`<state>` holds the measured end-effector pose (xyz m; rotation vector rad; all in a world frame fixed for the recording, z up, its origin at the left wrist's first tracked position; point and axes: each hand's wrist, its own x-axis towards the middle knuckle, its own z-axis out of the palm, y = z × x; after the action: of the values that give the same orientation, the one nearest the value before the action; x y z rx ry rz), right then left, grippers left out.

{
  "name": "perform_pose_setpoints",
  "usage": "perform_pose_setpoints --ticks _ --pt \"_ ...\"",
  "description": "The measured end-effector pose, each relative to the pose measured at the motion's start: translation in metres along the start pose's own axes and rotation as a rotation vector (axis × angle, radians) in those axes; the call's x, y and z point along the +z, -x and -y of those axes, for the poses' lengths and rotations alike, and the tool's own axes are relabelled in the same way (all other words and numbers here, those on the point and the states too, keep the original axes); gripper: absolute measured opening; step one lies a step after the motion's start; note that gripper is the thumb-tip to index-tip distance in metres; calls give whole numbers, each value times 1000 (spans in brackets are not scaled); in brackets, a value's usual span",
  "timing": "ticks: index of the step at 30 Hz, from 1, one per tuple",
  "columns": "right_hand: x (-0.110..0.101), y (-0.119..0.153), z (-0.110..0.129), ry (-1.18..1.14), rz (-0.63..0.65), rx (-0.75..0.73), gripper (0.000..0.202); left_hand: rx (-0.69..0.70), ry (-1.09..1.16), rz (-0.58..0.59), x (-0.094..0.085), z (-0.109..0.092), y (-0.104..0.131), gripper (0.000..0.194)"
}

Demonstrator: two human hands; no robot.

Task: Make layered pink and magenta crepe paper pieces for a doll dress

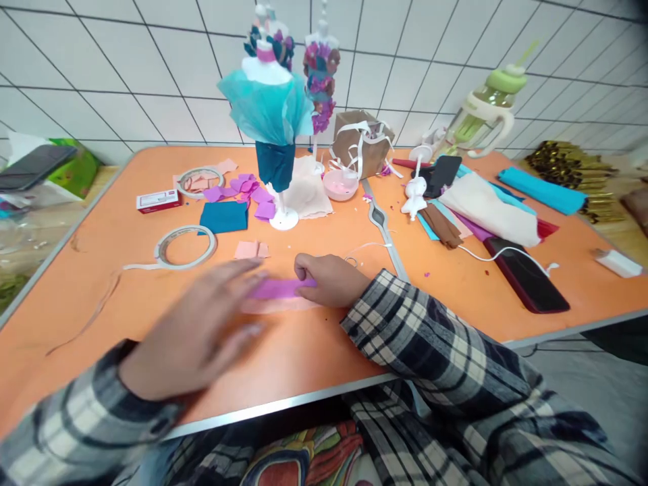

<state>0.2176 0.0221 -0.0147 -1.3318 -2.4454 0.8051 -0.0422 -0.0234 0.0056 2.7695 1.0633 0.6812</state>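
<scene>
A folded purple paper strip (276, 289) lies on the orange table, with a paler pink layer showing along its near edge. My right hand (331, 280) has its fingers curled in a pinch on the strip's right end. Over the left end hovers or rests my left hand (202, 324), blurred by motion, its fingers spread apart with nothing seen in them. Just beyond the strip are small peach paper pieces (252, 250). A roll of white tape (185, 247) lies beyond my left hand, near a dark teal paper square (223, 217).
Behind stands a small dress form in turquoise paper (273, 108). A pink bowl (340, 185), a brown bag (362, 142) and scissors (382, 223) are beyond my right hand. At the right lie a phone (526, 275), rolled papers (541, 191) and a bottle (478, 115).
</scene>
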Motion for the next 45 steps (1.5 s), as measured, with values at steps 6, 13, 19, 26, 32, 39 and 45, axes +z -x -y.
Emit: perform_pose_setpoints --ticks 6,13,19,26,32,39,45 --pt "-8 2 0 -36 -19 11 24 89 -185 321 35 -17 11 91" --pt "-17 3 -3 -184 -44 66 24 72 -186 304 30 -12 16 93" --pt "-21 1 -8 -314 -56 201 24 71 -176 339 27 -2 27 85" --pt "-19 14 -2 -32 -398 41 14 60 -160 367 17 7 40 83" --pt "9 25 9 385 -343 -424 27 44 -140 382 18 7 42 84" --pt "19 23 6 595 -204 -438 25 31 -97 371 15 7 41 84" --pt "13 28 1 568 -194 -429 26 29 -106 396 15 8 42 92"
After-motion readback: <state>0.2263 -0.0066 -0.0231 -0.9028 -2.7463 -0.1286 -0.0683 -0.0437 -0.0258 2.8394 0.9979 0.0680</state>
